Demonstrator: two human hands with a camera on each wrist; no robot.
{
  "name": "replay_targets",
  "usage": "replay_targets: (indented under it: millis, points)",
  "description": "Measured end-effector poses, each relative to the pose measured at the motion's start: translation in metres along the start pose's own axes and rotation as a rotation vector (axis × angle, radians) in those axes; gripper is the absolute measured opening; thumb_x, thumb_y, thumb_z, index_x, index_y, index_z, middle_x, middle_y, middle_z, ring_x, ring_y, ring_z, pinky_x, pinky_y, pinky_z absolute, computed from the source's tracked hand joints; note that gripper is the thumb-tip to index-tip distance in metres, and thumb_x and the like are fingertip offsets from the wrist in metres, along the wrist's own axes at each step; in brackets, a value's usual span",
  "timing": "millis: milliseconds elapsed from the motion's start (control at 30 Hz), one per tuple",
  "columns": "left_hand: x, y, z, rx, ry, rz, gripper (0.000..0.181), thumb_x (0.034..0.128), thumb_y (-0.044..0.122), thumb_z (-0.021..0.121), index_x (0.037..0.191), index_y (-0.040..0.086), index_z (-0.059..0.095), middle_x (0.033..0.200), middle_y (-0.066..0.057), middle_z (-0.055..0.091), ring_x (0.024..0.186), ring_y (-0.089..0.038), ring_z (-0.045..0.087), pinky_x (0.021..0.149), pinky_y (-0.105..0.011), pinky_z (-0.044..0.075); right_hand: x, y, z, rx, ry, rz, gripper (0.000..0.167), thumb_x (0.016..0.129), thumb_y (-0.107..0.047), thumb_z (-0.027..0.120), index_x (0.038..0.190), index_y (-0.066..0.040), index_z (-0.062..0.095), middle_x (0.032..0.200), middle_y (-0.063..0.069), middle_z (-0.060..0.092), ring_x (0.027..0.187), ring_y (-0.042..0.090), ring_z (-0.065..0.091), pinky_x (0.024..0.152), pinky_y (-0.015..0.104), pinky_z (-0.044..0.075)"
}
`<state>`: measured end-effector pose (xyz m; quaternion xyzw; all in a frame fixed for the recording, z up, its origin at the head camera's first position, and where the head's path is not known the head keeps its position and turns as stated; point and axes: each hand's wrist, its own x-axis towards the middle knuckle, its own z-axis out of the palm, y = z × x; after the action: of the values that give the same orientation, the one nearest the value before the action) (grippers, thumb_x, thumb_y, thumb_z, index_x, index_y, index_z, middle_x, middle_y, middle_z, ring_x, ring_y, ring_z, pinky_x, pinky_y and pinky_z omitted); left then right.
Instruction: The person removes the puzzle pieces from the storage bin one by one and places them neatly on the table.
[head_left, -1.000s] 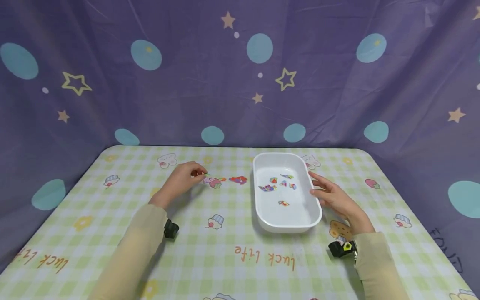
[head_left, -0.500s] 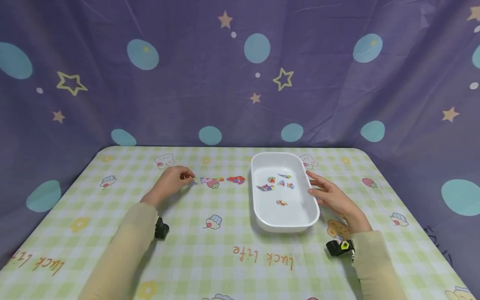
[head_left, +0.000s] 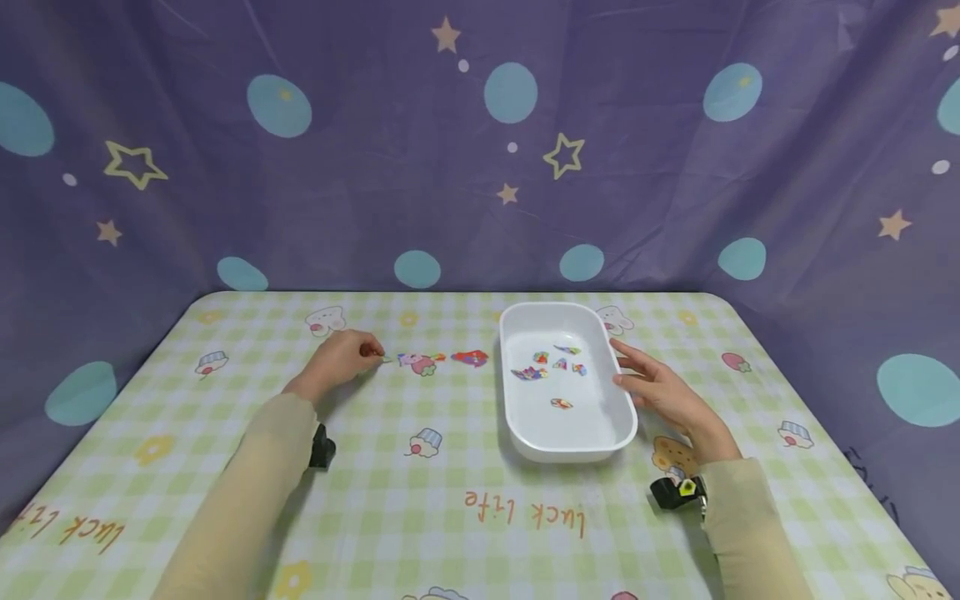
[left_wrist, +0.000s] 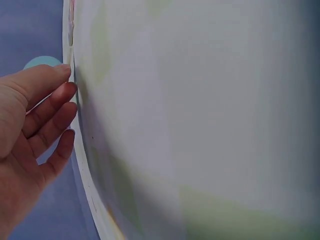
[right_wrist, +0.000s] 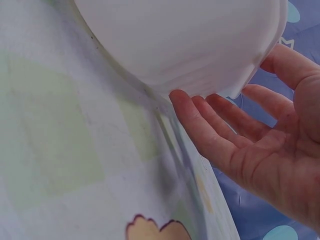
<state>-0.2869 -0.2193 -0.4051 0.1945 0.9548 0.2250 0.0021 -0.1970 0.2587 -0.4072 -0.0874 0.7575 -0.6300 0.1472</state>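
My left hand (head_left: 341, 362) is low over the table at the left end of a row of bright cut-outs that look like stickers. Its thumb and fingertips pinch a small pale-green sticker (head_left: 387, 360), mostly hidden by the fingers. Just right of it lie a pink-and-purple sticker (head_left: 422, 364) and a red sticker (head_left: 470, 358). A white rectangular tray (head_left: 570, 437) stands right of them, with several small colourful stickers on its floor. Against the tray's right wall rest the extended fingers of my right hand (head_left: 667, 404); in the right wrist view the fingertips touch the white wall (right_wrist: 190, 45).
The table wears a green-and-white checked cloth (head_left: 360, 517) printed with cupcakes, flowers and lettering. A purple curtain (head_left: 360, 167) with stars and blue dots hangs behind the far edge and along the sides. Black cameras sit at both wrists.
My left hand has moved left along the row with the small sticker, uncovering the pink-and-purple one. My right hand stays at the tray. The head view has shifted slightly.
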Motion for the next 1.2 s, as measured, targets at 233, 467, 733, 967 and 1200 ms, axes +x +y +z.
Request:
replay_targets:
  millis: [233, 467, 733, 967, 1200]
  points:
    - [0.002, 0.002, 0.001, 0.023, -0.012, 0.000, 0.008, 0.0804, 0.010, 0.064, 0.086, 0.008, 0.068, 0.078, -0.004, 0.063, 0.070, -0.017, 0.053, 0.068, -0.034, 0.043, 0.002, 0.001, 0.000, 0.023, 0.007, 0.003, 0.066, 0.092, -0.019, 0.053, 0.147, -0.018, 0.016, 0.143, 0.022, 0.025, 0.106, 0.010, 0.053, 0.082, 0.032, 0.050]
    - [0.003, 0.005, -0.002, 0.027, -0.028, -0.040, 0.011, 0.0807, 0.013, 0.062, 0.089, 0.008, 0.067, 0.079, -0.004, 0.062, 0.071, -0.018, 0.052, 0.068, -0.033, 0.042, 0.003, -0.002, 0.000, 0.018, -0.005, -0.010, 0.067, 0.092, -0.019, 0.053, 0.147, -0.017, 0.014, 0.143, 0.022, 0.024, 0.106, 0.008, 0.052, 0.081, 0.030, 0.050]
    - [0.006, 0.023, -0.007, 0.029, 0.002, 0.012, 0.017, 0.0836, 0.015, 0.059, 0.096, 0.007, 0.068, 0.083, -0.004, 0.063, 0.072, -0.017, 0.054, 0.067, -0.034, 0.043, 0.001, 0.002, -0.001, -0.007, 0.009, 0.006, 0.067, 0.092, -0.022, 0.054, 0.147, -0.019, 0.016, 0.143, 0.021, 0.024, 0.106, 0.009, 0.052, 0.081, 0.031, 0.050]
    - [0.010, 0.058, -0.003, -0.003, 0.003, 0.099, 0.017, 0.0848, 0.016, 0.058, 0.097, 0.008, 0.068, 0.083, -0.001, 0.062, 0.073, -0.015, 0.054, 0.065, -0.031, 0.043, 0.000, 0.003, -0.001, -0.004, 0.018, 0.011, 0.066, 0.091, -0.023, 0.054, 0.146, -0.021, 0.017, 0.143, 0.021, 0.026, 0.105, 0.008, 0.053, 0.081, 0.032, 0.050]
    - [0.014, 0.089, 0.000, -0.034, -0.032, 0.116, 0.016, 0.0841, 0.017, 0.060, 0.097, 0.010, 0.067, 0.081, 0.001, 0.060, 0.063, -0.010, 0.054, 0.062, -0.028, 0.044, 0.001, 0.000, 0.000, 0.002, 0.016, 0.021, 0.067, 0.091, -0.023, 0.055, 0.146, -0.021, 0.018, 0.142, 0.020, 0.027, 0.105, 0.010, 0.053, 0.081, 0.032, 0.050]
